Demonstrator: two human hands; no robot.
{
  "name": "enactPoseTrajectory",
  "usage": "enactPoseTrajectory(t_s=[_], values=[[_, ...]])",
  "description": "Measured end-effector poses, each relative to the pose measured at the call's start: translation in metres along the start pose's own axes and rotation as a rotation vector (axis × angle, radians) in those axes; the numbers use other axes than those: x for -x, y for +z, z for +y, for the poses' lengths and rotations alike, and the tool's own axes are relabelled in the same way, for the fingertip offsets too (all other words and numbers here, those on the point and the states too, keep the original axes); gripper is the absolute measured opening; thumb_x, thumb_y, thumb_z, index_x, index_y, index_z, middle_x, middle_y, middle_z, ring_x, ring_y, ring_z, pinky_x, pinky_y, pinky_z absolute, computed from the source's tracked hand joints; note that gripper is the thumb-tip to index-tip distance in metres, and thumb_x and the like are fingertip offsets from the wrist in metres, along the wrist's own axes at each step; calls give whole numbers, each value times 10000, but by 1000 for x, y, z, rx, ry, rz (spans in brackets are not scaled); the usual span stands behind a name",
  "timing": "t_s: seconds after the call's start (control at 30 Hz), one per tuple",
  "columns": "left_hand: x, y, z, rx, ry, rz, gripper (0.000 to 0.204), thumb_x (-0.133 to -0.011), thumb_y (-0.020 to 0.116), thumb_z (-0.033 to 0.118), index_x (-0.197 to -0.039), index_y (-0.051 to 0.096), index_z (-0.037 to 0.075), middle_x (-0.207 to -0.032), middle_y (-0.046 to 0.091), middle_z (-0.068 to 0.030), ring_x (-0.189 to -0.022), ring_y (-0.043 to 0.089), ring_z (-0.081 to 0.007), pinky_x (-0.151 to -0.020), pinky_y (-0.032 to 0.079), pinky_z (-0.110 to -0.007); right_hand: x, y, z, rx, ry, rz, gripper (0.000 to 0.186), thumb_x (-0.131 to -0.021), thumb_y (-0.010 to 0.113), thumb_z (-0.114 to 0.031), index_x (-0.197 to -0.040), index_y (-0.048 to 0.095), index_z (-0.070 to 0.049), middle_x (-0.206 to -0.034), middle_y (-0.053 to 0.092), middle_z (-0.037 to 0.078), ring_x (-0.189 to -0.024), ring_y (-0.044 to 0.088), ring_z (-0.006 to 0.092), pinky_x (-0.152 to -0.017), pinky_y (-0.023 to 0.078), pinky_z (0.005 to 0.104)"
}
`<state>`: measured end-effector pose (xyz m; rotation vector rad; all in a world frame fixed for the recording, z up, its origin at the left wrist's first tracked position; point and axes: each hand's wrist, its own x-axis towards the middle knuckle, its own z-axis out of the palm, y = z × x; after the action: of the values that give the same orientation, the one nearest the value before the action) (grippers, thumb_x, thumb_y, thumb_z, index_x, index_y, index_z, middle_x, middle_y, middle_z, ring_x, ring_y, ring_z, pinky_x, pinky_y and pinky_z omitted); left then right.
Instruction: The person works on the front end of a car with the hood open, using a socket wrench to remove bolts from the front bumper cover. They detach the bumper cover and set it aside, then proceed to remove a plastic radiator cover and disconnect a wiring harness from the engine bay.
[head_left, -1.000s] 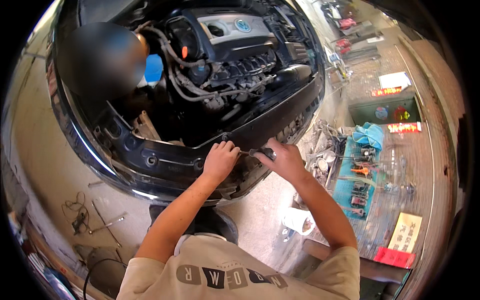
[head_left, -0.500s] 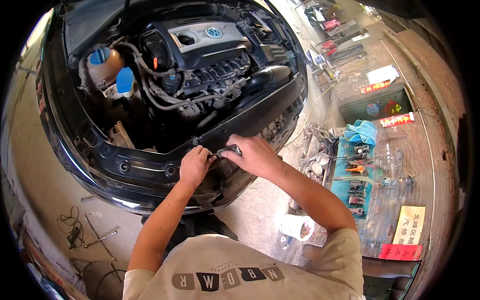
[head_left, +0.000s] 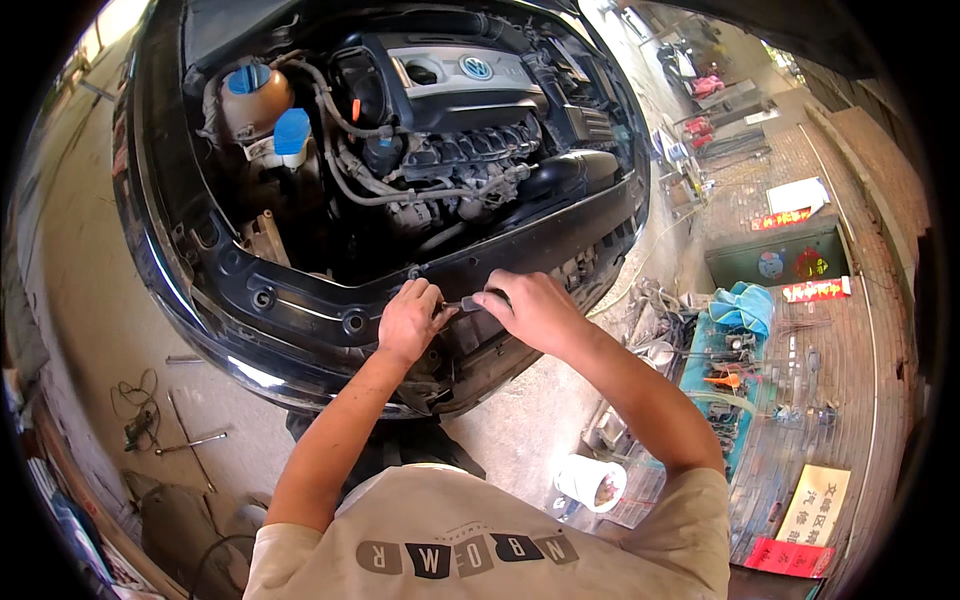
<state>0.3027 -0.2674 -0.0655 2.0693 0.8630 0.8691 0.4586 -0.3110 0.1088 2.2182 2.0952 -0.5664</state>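
Observation:
Over the front edge of a dark car [head_left: 300, 300] with its engine bay exposed, both my hands meet at one small tool [head_left: 467, 304]. It has a dark grey handle and a thin metal shaft, like a short screwdriver; its exact kind is partly hidden by my fingers. My right hand [head_left: 530, 308] is closed round the handle. The fingers of my left hand [head_left: 410, 318] are pinched at the thin end, and whatever else they hold is hidden. Just beyond the hands runs the black front panel [head_left: 540, 240] of the engine bay.
Beyond lie the engine cover [head_left: 450, 75], a coolant tank [head_left: 257, 105] and a blue-capped reservoir [head_left: 292, 135]. Right of the car stand a white bucket [head_left: 590, 482] and a tool board with a blue cloth [head_left: 742, 307]. A metal wrench [head_left: 192, 443] lies on the floor at left.
The whole view has shifted, so car and hands appear further right. My hands stay together at the tool, the left fingers curled a little more round its end.

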Motion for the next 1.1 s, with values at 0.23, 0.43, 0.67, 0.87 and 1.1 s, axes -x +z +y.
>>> enactPoseTrajectory(t_s=[0.23, 0.43, 0.67, 0.87, 1.1], values=[[10, 0, -16, 83, 72, -42, 160, -818, 723, 124, -940, 654, 47, -926, 612, -105, -912, 591, -327, -799, 500, -412, 2, -9, -6, -285, -14, 83, 297, -815, 796, -223, -975, 651, -19, -937, 667, 177, -853, 648, 414, -763, 525, 425], [5, -7, 4, 10, -75, -54, 173, -829, 705, 116, -984, 661, 53, -944, 620, -105, -953, 599, -330, -820, 501, -410, 4, -5, -8, -75, -61, 77, 365, -855, 748, -324, -990, 639, -3, -947, 678, 217, -846, 662, 409, -739, 529, 459], [7, 0, -6, 51, -41, -72, 193, -808, 731, 159, -963, 663, 66, -958, 613, -90, -952, 603, -314, -814, 499, -414, 8, -8, -18, -110, -15, 117, 459, -864, 746, -303, -1193, 548, -52, -1027, 685, 203, -845, 650, 438, -752, 526, 479], [8, -4, 9, 49, -114, -12, 228, -818, 729, 192, -1014, 680, 86, -1022, 640, -73, -977, 618, -301, -819, 501, -404, 8, -7, -8, -51, -114, -4, 367, -839, 763, -218, -1110, 589, -42, -993, 677, 199, -861, 658, 416, -747, 509, 473], [8, 2, -7, 51, -106, -78, 253, -811, 747, 244, -987, 674, 79, -994, 637, -74, -942, 630, -301, -790, 508, -389, 4, -5, -8, -142, 49, 26, 256, -856, 738, -216, -989, 626, -29, -971, 668, 212, -893, 658, 401, -756, 515, 460]])
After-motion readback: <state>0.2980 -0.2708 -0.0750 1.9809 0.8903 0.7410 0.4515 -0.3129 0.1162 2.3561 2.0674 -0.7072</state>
